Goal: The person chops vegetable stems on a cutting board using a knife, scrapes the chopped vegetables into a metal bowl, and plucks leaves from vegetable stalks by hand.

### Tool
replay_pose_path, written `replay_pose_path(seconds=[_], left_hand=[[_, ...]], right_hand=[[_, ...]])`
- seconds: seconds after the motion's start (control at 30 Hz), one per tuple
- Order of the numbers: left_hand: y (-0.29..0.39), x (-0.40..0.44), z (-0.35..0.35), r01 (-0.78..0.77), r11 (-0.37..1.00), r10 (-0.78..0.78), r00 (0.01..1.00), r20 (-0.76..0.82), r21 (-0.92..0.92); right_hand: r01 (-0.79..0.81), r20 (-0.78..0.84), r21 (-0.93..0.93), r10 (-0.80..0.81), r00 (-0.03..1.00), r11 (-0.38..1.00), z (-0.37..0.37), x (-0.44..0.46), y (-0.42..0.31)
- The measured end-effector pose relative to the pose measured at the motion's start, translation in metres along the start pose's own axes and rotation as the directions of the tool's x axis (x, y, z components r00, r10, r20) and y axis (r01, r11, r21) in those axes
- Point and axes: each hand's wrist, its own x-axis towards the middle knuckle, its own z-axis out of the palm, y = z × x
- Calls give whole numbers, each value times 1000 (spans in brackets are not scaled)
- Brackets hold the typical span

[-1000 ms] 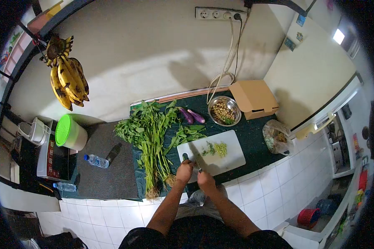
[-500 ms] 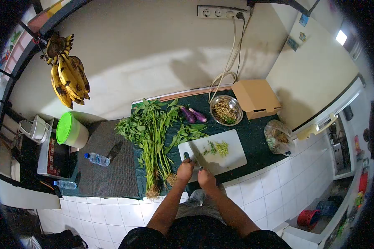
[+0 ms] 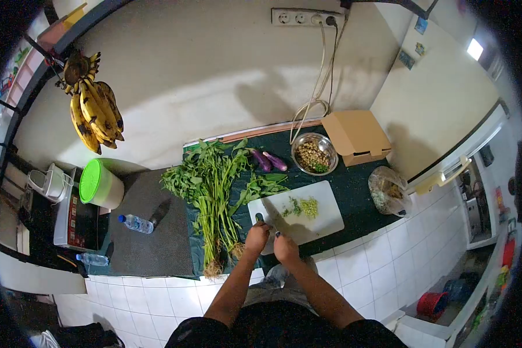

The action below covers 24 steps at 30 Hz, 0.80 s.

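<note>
My right hand (image 3: 286, 248) is closed around a knife (image 3: 271, 213), whose grey blade slants up and left over the white cutting board (image 3: 325, 223). Close beside it, my left hand (image 3: 257, 235) is closed at the board's left edge; what its fingers hold is hidden. Dark green shows through a slot-like opening just above that hand. Chopped light-green pieces (image 3: 309, 207) and darker green bits (image 3: 294, 205) lie on the board. Leafy greens (image 3: 214, 185) with long stems and roots spread to the left. Two purple eggplants (image 3: 268, 160) sit behind the board.
A metal bowl (image 3: 300, 162) holds chopped brownish and green pieces beside a cardboard box (image 3: 356, 136). A plastic bag (image 3: 387, 191) stands at right. Leftward are a water bottle (image 3: 136, 224) and a green-lidded container (image 3: 93, 181). Bananas (image 3: 95, 113) hang above. A power strip (image 3: 300, 17) is on the wall.
The view has shifted very slightly. Both hands stay close together at the board's left side, and the chopped pieces look the same.
</note>
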Motion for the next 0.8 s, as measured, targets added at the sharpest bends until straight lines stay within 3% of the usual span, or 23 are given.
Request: replay_pose_path(seconds=[0.1,0.17,0.2,0.27,0.3,0.37,0.4,0.47,0.6,0.67,0.8], left_hand=[[4,0,-4,53,998,-54,998,-20,-29],[8,0,-7,92,988,-98,994,-43,-125],[7,1,-6,94,987,-100,994,-43,-127],[4,2,-5,98,982,-109,992,-63,-163],[4,3,-5,96,982,-107,992,-64,-161],[4,5,-5,137,990,-138,990,-23,-25],[6,5,-6,134,991,-134,991,-25,-24],[9,5,-9,175,984,-176,984,-39,-32],[-3,4,2,141,989,-142,990,11,49],[11,1,-5,161,984,-162,987,8,80],[20,-8,-5,133,987,-131,991,-23,91]], right_hand=[[56,-34,14,-55,998,998,4,-9,7],[279,-192,-187,-313,930,942,29,-26,29],[279,-189,-188,-314,931,942,27,-26,28],[-59,45,109,55,997,992,25,-23,23],[-58,43,111,53,998,992,24,-18,22],[179,-72,93,-173,982,979,19,-7,21],[180,-76,94,-173,982,979,14,-3,16],[-20,-7,78,21,1000,997,4,2,1],[3,-38,74,0,999,997,26,-22,17],[144,-110,-82,-152,982,986,37,-39,28],[244,-186,-207,-283,941,947,47,-26,36]])
